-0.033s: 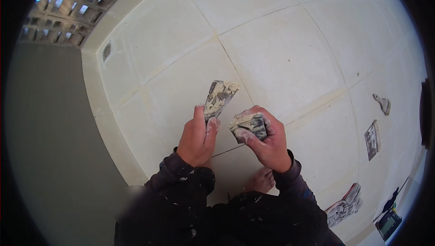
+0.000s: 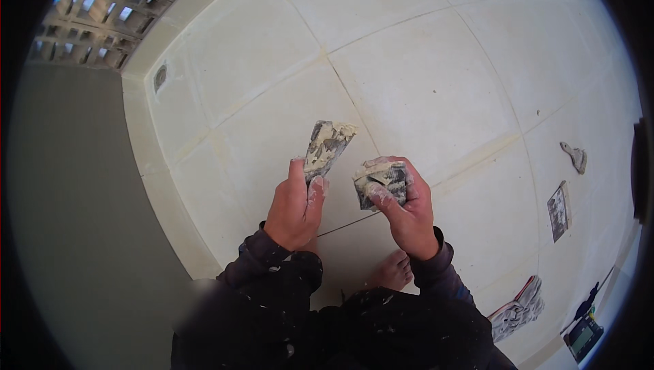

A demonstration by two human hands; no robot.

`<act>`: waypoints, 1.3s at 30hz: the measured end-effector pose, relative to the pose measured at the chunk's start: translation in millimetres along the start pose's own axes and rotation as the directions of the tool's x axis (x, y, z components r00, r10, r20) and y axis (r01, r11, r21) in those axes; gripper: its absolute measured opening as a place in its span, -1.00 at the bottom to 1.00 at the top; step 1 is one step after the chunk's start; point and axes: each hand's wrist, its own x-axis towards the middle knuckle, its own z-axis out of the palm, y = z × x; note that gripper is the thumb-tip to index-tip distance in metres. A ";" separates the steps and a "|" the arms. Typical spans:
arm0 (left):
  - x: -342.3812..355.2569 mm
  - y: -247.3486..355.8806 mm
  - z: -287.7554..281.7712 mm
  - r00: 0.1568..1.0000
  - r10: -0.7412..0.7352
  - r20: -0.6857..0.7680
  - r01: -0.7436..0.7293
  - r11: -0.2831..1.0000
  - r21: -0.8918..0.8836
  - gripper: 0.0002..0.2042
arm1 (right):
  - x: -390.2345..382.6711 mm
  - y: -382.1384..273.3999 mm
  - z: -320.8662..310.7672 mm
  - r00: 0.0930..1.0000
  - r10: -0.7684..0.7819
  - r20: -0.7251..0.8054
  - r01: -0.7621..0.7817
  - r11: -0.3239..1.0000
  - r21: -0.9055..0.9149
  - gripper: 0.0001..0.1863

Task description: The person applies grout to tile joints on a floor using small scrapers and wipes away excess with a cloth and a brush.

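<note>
My left hand (image 2: 293, 205) grips a putty knife (image 2: 327, 148), its wide blade pointing away from me and smeared with cream paste. To the right, at about the same height, my right hand (image 2: 411, 217) is closed round a small dark, squarish spreader (image 2: 380, 185) with the thumb pressed on its face. Cream paste coats that piece too, mostly along its far edge. A gap separates the two tools. Whitish residue covers my fingers. Both hands are above a pale tiled floor (image 2: 415, 84), where some joints show cream paste smears.
On the right lie a paste-smeared handled tool (image 2: 577, 157), a flat rectangular plate (image 2: 558, 212), a crumpled grey cloth (image 2: 519, 309) and a device with a screen (image 2: 584, 337). A grey wall (image 2: 88, 186) borders the left, with lattice blocks (image 2: 88, 12) and a round drain (image 2: 160, 78) farther off.
My right hand has shifted slightly right with the spreader, which has turned so more of its face shows. The gap between the tools has widened. My left hand has barely moved.
</note>
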 end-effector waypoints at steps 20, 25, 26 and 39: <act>-26.6 -72.4 -1.0 0.996 -0.067 0.053 0.019 0.780 0.626 -0.59 | 58.0 5.2 4.0 0.979 0.058 -0.194 -0.013 0.974 0.225 -0.69; -25.4 -66.8 -15.5 0.981 -0.176 -0.085 0.195 0.855 0.481 -0.59 | 177.6 69.2 -60.0 0.970 -0.236 0.057 0.202 0.656 -0.727 -0.63; -22.5 -60.5 -15.8 0.987 -0.140 -0.079 0.161 0.864 0.477 -0.57 | 198.4 68.7 -66.0 0.947 -0.291 0.137 0.269 0.482 -0.834 -0.60; -31.9 -70.4 -45.6 0.949 -0.249 -0.194 0.314 0.805 0.503 -0.53 | 246.8 106.7 -48.7 0.702 -0.184 0.688 0.692 -0.051 -0.720 -0.70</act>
